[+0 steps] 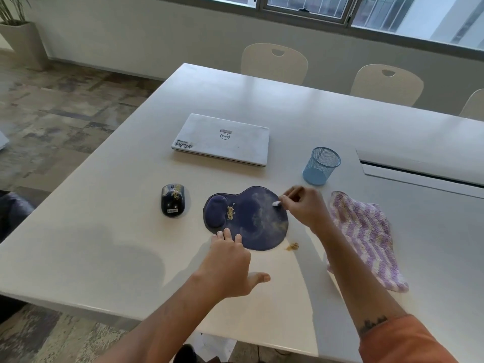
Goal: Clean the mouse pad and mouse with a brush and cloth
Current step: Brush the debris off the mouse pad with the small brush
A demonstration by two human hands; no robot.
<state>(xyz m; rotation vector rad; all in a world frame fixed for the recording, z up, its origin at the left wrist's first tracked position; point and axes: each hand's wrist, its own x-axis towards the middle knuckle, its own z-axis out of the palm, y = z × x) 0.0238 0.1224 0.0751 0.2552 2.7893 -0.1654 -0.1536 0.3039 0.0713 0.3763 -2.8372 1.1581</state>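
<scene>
A dark blue mouse pad (251, 218) with a raised wrist rest lies on the white table (104, 244), dusty, with yellow crumbs near the rest. My left hand (229, 255) presses its straight fingers on the pad's near-left edge. My right hand (303, 205) grips a small brush (277, 204) whose white bristles touch the pad's far-right edge; the wooden handle is blurred. A black mouse (172, 200) with yellow specks sits left of the pad. A purple-and-white knitted cloth (364, 237) lies to the right.
A closed white laptop (222, 138) lies farther back. A blue mesh cup (320, 165) stands beyond my right hand. Crumbs (292, 246) lie on the table by the pad's near-right edge. A cable hatch (419, 166) is at right; chairs (273, 62) stand behind.
</scene>
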